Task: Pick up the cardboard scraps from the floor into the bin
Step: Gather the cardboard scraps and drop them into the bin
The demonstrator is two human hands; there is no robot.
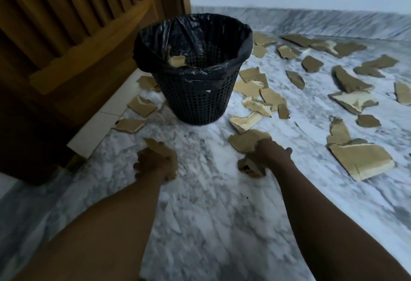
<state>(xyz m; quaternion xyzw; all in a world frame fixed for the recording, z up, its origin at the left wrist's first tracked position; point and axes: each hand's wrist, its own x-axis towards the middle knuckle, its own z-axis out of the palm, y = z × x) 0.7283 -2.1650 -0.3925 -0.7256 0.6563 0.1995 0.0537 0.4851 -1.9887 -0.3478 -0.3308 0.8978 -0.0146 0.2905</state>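
Gripping torn cardboard in both fists, the left hand point(155, 163) curls its fingers around a brown scrap point(153, 144) and the right hand point(266, 152) clutches a bunch of scraps point(246, 139), both low over the marble floor point(211, 214). Ahead stands the black mesh bin point(195, 100) with its black liner point(222, 67), a pale scrap point(177, 60) already inside. Plenty more cardboard scraps point(347, 82) lie scattered across the floor to the right, a few beside the wooden door point(66, 36).

both hands point(155, 160) gripping scraps point(246, 139), bin point(195, 102) ahead
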